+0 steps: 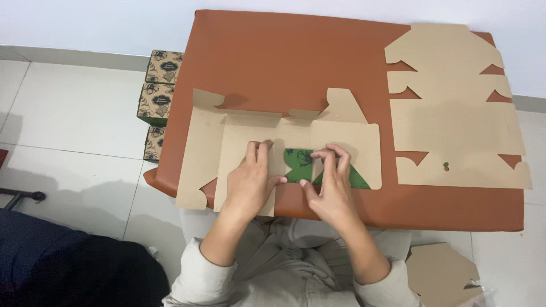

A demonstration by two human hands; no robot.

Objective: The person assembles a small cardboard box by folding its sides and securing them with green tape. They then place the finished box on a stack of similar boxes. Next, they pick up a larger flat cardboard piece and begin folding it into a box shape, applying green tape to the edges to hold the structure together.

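Observation:
A flat brown cardboard box blank [205,148] lies on a reddish-brown table top [284,62], partly folded, with a green printed flap [298,165] showing at its near edge. My left hand [250,182] presses fingers down on a folded panel just left of the green flap. My right hand [330,182] pinches the cardboard over the green flap with thumb and fingers. The two hands nearly touch at the fold.
A stack of flat cardboard blanks [455,113] lies on the table's right side. Three finished patterned boxes [159,96] stand stacked on the tiled floor at the left. More cardboard [441,273] rests on the floor at lower right. A dark cloth [57,261] lies at lower left.

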